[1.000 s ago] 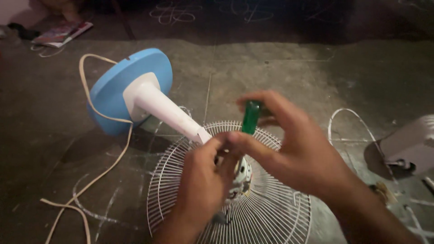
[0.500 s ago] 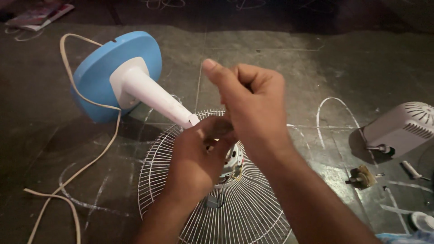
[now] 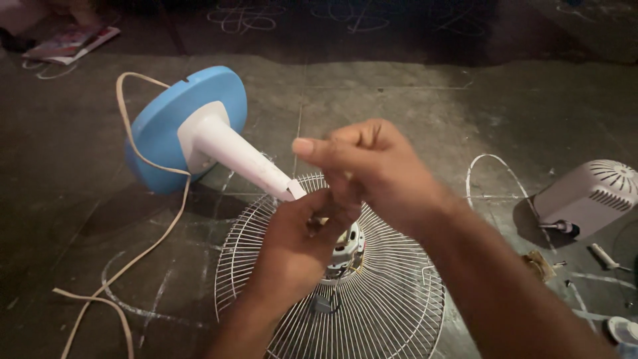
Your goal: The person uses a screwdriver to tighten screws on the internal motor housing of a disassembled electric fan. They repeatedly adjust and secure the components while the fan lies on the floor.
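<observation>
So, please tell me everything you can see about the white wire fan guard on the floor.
The wire fan guard is round, made of thin white metal-looking wires radiating from its centre, with ring wires crossing them. It lies flat on the dark floor, its lower edge cut off by the picture. The fan motor sits at its centre, under both hands.

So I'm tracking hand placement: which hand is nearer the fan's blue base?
Left. The left hand is over the wire grille, just beyond the stem from the blue base; the right hand is farther right.
</observation>
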